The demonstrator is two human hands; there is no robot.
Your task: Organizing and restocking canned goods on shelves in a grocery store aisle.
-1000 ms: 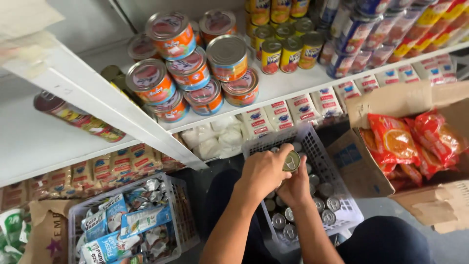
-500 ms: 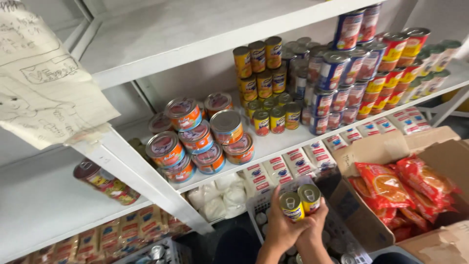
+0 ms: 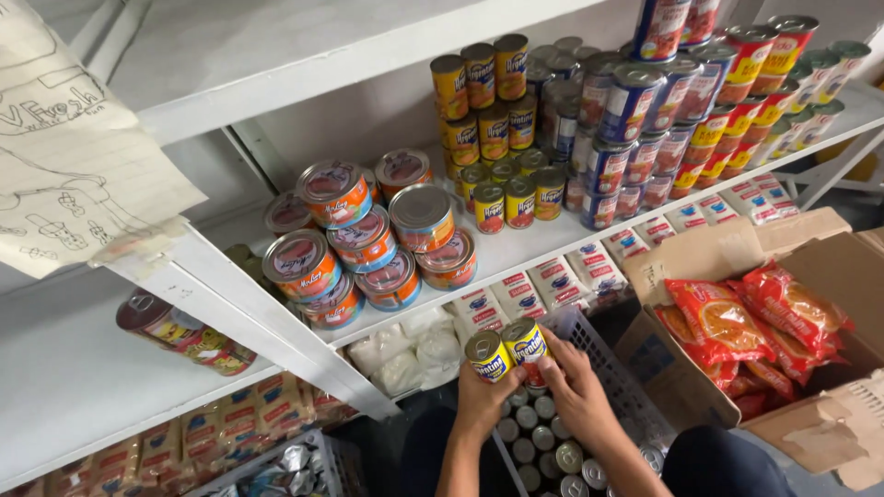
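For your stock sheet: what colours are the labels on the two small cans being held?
Yellow, blue and red, on the two small cans; head view.

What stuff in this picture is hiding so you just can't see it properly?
All in the head view:
- Left hand and right hand: their palms are hidden behind the two small cans they hold.
- Grey basket: its lower part is cut off by the bottom edge, so the cans inside cannot be counted.
- Cardboard box: the red packets cover whatever lies deeper.
- White bags: shelf shadow hides their contents.
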